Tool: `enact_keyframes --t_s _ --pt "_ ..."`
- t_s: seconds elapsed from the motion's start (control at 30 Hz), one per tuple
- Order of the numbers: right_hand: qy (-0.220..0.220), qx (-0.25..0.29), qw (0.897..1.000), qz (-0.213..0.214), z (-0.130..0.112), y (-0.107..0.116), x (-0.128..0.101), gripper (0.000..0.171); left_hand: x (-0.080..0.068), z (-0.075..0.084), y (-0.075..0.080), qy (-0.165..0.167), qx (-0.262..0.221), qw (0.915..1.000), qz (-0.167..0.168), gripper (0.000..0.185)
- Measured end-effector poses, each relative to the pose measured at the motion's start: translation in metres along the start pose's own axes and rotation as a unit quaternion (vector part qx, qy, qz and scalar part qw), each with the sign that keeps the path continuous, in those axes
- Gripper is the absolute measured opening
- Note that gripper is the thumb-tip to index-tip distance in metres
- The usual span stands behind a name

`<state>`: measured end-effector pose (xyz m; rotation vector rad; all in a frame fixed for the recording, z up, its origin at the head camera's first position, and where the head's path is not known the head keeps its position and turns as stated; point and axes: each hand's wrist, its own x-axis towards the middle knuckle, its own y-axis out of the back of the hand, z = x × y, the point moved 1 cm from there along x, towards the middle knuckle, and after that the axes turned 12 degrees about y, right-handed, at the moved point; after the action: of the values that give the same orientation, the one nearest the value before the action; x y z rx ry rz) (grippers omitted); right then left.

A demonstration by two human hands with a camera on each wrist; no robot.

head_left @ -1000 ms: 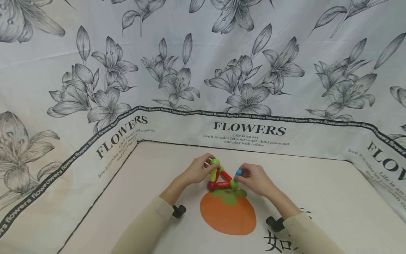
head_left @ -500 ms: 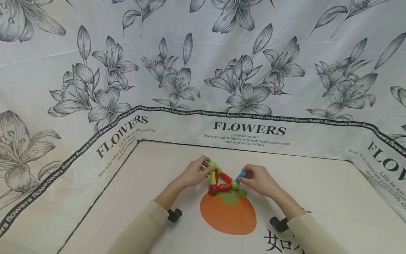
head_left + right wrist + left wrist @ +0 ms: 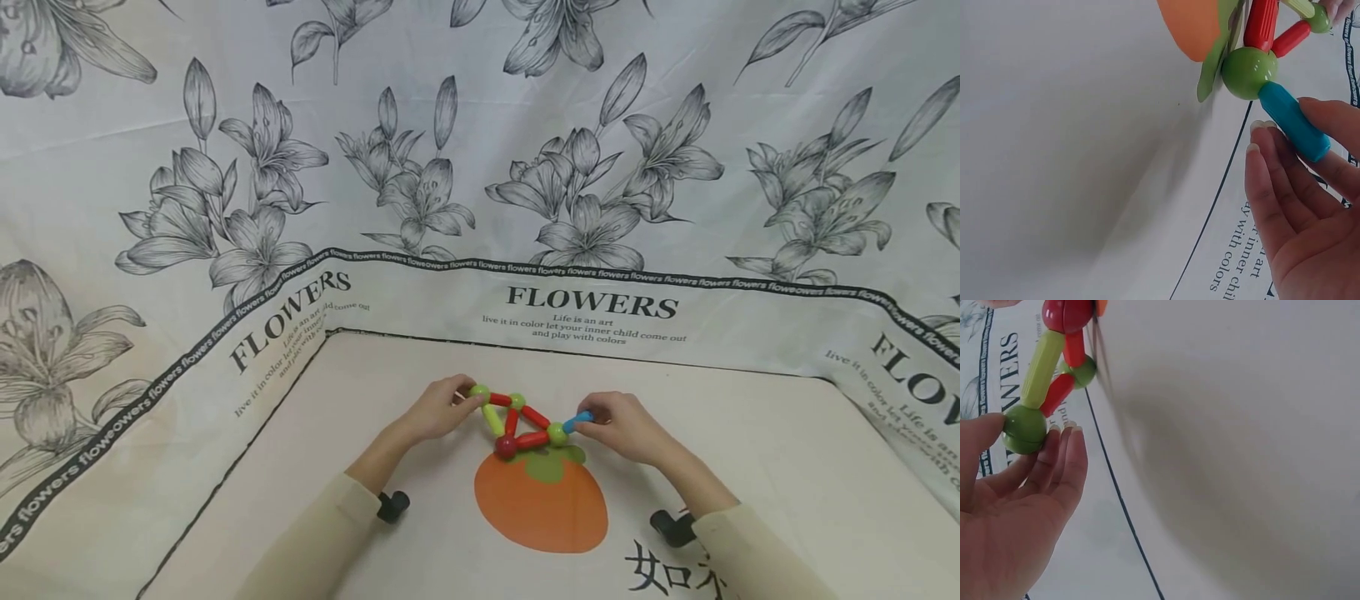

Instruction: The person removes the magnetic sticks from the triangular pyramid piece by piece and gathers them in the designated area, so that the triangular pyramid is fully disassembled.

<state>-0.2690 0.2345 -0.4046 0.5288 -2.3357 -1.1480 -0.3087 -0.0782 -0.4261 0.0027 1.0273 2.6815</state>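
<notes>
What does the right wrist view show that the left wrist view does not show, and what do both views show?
Only the right wrist view shows the right hand holding the blue rod, which joins a green ball, and the printed orange fruit on the cloth.

Only the left wrist view shows the left hand touching the end green ball, with the light green rod leading up to the dark red ball.

Both views show red rods of the same toy structure and the pale cloth with black lettering.
</notes>
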Motion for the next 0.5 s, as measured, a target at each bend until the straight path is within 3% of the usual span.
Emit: enact_keyframes --t_s 0.5 --pt "-0.012 -0.016 0.999 -0.032 0.007 0.007 -0.001 0.015 -0.009 -0.013 0.007 0.016 0.062 0.9974 -0.033 0.035"
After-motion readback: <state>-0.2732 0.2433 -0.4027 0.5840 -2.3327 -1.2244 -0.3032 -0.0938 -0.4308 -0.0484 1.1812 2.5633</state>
